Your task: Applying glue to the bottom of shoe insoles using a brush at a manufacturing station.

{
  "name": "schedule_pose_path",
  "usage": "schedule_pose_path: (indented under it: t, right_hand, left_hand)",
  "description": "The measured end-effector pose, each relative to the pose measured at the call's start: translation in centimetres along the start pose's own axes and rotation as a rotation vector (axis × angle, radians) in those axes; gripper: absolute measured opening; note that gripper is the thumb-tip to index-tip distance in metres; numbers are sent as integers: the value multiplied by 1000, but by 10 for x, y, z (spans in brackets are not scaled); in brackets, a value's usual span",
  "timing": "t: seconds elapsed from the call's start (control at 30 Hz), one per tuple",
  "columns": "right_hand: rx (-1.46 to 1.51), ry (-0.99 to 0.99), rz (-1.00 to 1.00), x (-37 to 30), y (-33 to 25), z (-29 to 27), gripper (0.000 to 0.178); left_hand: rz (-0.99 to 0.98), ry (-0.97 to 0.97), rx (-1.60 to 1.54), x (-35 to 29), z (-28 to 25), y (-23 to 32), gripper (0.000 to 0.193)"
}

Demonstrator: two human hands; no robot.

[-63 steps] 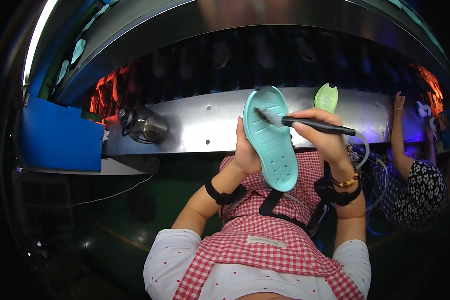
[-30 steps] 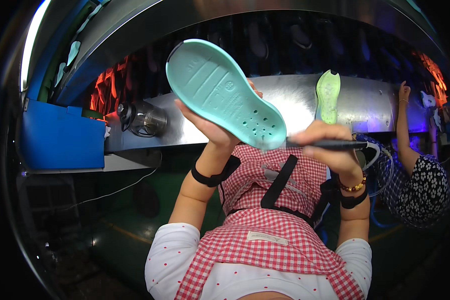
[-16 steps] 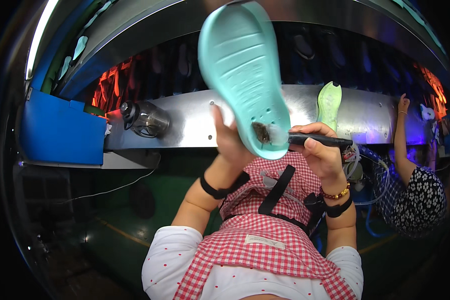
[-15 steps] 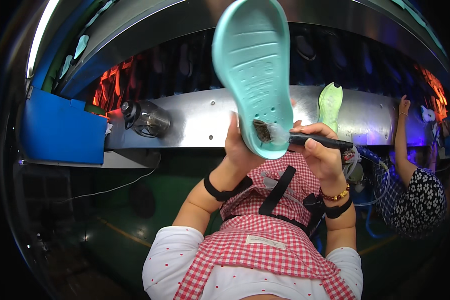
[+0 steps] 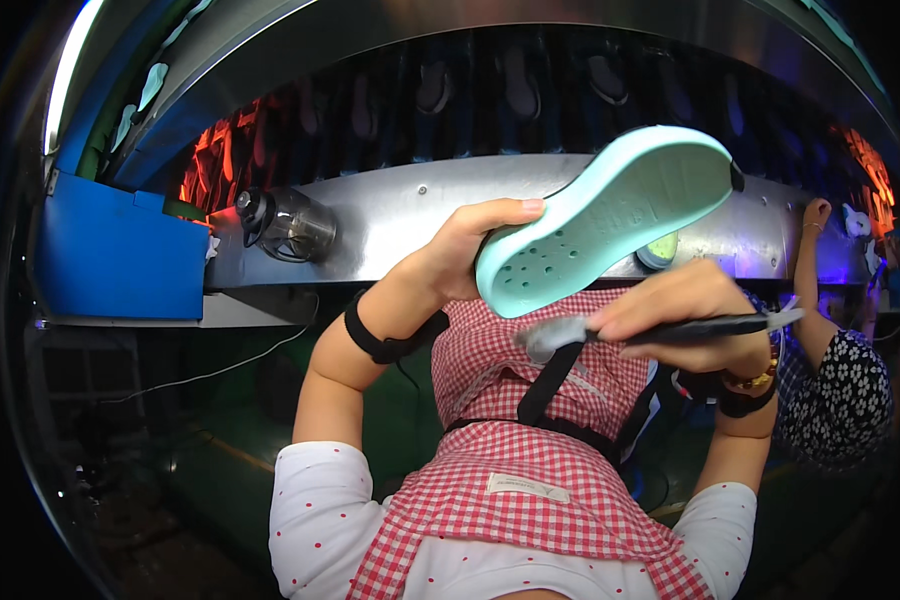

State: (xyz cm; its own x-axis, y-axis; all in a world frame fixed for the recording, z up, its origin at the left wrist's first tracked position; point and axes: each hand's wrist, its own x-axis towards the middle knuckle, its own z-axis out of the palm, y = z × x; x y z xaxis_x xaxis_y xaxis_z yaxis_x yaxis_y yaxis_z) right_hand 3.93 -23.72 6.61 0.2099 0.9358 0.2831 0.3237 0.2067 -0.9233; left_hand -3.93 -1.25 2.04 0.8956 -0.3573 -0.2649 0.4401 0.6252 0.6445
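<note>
My left hand (image 5: 475, 240) grips a light teal shoe sole (image 5: 610, 225) by its heel, thumb on top. The sole tilts up toward the right, its hollow side facing me, with small holes in the heel. Just below it, my right hand (image 5: 690, 310) is closed around a brush (image 5: 685, 328) with a black handle. Its pale bristle end is smeared by motion and stands apart from the sole. Behind the teal sole, a yellow-green sole (image 5: 658, 250) on the metal bench (image 5: 390, 235) is mostly hidden.
A dark see-through jug (image 5: 300, 228) with a black lid stands on the bench's left, beside a blue box (image 5: 120, 250). Several soles hang or lie in the dark row beyond. At right, another person's arm (image 5: 810, 280) rests near the bench.
The teal sole has swung down and tilted toward the right. The brush has come off its heel and moved below it. Both hands have moved apart.
</note>
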Motion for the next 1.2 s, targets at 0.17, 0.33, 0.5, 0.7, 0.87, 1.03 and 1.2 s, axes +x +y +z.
schedule_pose_path:
  t: [0.17,0.33,0.5,0.7,0.87,1.03,1.2]
  right_hand:
    - [-111,-117,-24,-1,10,-5,21]
    - [-151,88,17,-5,-6,-8,19]
    - [-117,-22,52,-27,7,1,20]
    - [-87,240,66,-34,29,17,22]
    - [-138,224,-106,-40,1,24,25]
    - [-116,435,246,-31,38,34,20]
    - [20,590,276,-21,63,53,15]
  left_hand:
    - [-65,34,391,-3,23,9,49]
    - [-151,115,225,-16,5,9,51]
    - [-50,192,331,-29,6,10,50]
    - [242,427,640,-44,37,11,49]
    - [-23,-106,-365,-39,-30,7,58]
    - [232,-149,-361,13,-22,-60,80]
    - [290,100,-445,22,-22,-91,84]
